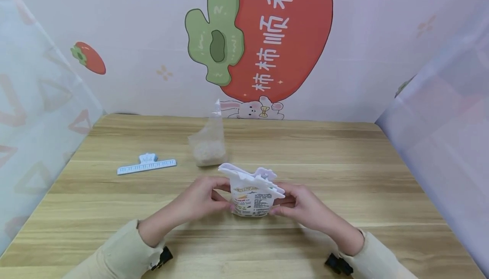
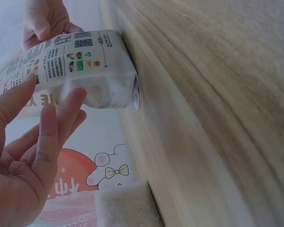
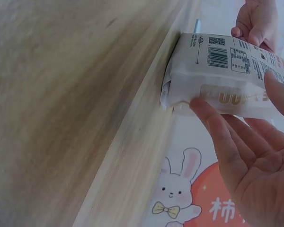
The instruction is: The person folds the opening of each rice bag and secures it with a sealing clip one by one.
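The left hand [image 1: 204,198] and right hand [image 1: 305,209] both hold a white bag [image 1: 250,204] by its sides. It stands on the wooden table [image 1: 305,249] with a pale purple clip [image 1: 265,173] on top. Farther back, to the left, are a blue clip [image 1: 147,167] and a clear bag [image 1: 209,151]. Behind everything is a big red fruit picture [image 1: 298,45].

On the table [image 1: 324,151], a packet [image 1: 250,202] is standing between the left hand [image 1: 206,196] and the right hand [image 1: 299,207], a clip [image 1: 265,172] sitting across its top. Behind it, leftward, a smaller bag [image 1: 210,149] is resting; farther left another clip [image 1: 147,167] is lying.
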Motion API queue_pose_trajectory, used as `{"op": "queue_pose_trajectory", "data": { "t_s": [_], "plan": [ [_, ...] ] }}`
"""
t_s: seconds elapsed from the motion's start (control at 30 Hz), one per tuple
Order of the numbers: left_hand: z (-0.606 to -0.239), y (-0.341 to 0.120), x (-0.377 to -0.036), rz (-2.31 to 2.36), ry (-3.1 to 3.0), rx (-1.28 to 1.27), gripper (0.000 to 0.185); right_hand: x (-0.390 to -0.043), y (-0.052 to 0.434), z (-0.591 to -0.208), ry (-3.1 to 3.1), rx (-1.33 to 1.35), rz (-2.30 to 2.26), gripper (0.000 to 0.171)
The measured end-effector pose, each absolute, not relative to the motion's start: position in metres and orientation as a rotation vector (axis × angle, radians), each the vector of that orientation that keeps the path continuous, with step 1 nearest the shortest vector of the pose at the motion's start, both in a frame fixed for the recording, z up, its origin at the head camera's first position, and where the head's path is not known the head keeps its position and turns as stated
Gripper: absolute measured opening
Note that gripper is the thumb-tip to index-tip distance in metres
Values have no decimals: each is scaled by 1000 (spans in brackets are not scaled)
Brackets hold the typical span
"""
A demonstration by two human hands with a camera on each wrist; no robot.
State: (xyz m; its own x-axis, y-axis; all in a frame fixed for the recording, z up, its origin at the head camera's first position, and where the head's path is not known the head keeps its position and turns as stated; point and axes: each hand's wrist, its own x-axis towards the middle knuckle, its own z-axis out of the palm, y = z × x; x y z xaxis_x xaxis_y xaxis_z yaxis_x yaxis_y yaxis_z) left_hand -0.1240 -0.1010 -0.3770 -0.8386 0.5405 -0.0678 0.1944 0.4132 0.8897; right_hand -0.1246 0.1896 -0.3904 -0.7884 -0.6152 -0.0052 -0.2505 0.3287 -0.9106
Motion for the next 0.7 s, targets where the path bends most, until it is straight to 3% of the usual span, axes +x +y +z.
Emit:
{"op": "queue_pose_trajectory", "data": {
  "t_s": [0.7],
  "plan": [
    [-381, -92, -135, 1408, 2374, 645, 33, -128, 194, -389, 2259, -729, -1510, 37]
  ]
}}
